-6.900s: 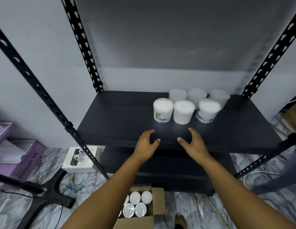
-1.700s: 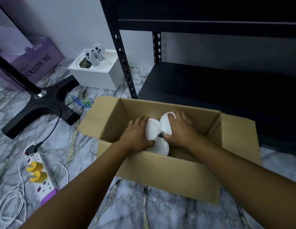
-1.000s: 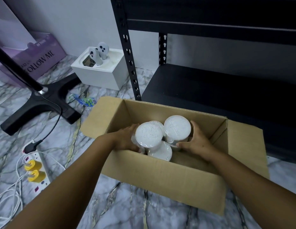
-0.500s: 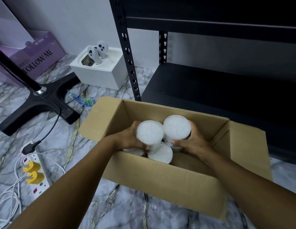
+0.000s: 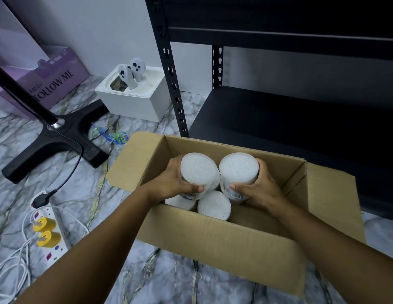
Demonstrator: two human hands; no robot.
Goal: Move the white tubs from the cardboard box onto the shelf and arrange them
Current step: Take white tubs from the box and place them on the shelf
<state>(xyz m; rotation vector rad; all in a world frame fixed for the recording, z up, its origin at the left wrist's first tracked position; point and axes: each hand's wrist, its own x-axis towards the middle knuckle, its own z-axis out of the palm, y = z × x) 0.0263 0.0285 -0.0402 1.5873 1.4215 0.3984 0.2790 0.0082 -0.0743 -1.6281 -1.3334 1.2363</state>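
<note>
Both hands are in the open cardboard box (image 5: 215, 242), each holding one white tub. The left hand (image 5: 171, 183) wraps the left tub (image 5: 199, 170), thumb across its near side and fingers curled round the far side; the right hand (image 5: 260, 187) wraps the right tub (image 5: 238, 168) the same way, thumb just above the barcode label. Both tubs are upright or close to it, lids at about box-rim height, side by side, nearly touching at the lids. Two more tubs sit lower in the box: one near-centre (image 5: 214, 205) just below and between the held pair, and another (image 5: 180, 201) mostly hidden under the left wrist. The right half of the box floor is bare. The box's far wall is just behind the held tubs; the left flap (image 5: 129, 159) folds outward and the right flap (image 5: 331, 194) lies out flat. The box stands on a marble floor (image 5: 86, 194), its far edge close to the black shelf unit: the front upright (image 5: 169, 69) is just behind the far-left corner, and the bottom shelf (image 5: 290, 119) is dark and bare where visible, with another shelf edge (image 5: 279, 38) overhanging above. Left of the box: a black stand base (image 5: 55, 141) with a cable, a power strip (image 5: 48, 229) with yellow plugs, a white box (image 5: 134, 95) holding two controllers, and a purple box (image 5: 48, 77) against the wall.
</note>
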